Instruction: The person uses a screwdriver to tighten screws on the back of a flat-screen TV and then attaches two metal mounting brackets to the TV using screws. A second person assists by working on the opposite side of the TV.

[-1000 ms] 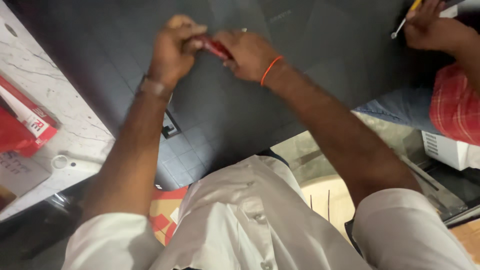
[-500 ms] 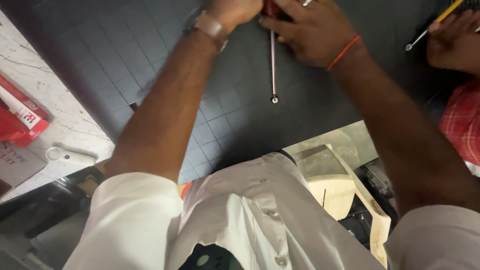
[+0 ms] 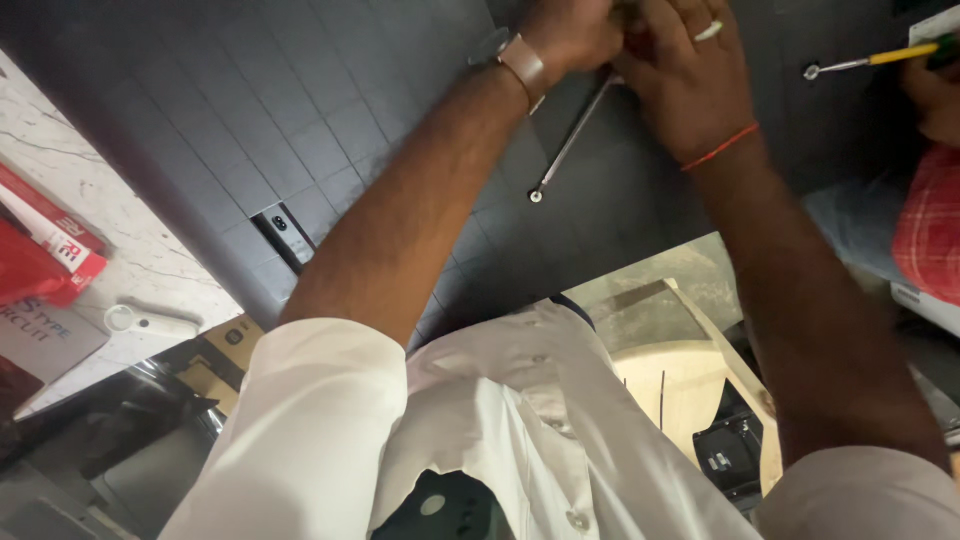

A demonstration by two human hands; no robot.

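- Lying at the far left on a pale marbled surface (image 3: 150, 265), red packages (image 3: 40, 250) are seen, with a small white round-ended object (image 3: 150, 322) just below them; nothing can be seen inside the packages.
- A small dark box (image 3: 232, 340) sits at the edge of that surface, near the white sleeve; its contents cannot be told.
- A dark gridded panel (image 3: 300, 130) fills the upper middle, with a small rectangular fitting (image 3: 278, 224) set near its lower left edge.
- The left arm is stretched up and across the panel from the white sleeve, a strap worn at the wrist.
- The left hand (image 3: 572, 30) is closed at the top edge, pressed against the right hand; what it grips is partly cut off by the frame.
- A screwdriver (image 3: 572, 140) is held where the two hands meet, its thin metal shaft slanting down and left, the tip resting on or just above the panel.
- The right hand (image 3: 690, 85) is curled around the handle end, a ring on one finger and a red thread at the wrist.
- A pale wooden frame (image 3: 700, 370) shows below the right forearm, with a dark object (image 3: 728, 450) inside it.
- At the far right, another person's hand (image 3: 935, 95) holds a yellow-and-green screwdriver (image 3: 870, 60) pointing left, above a red checked sleeve (image 3: 930, 230).
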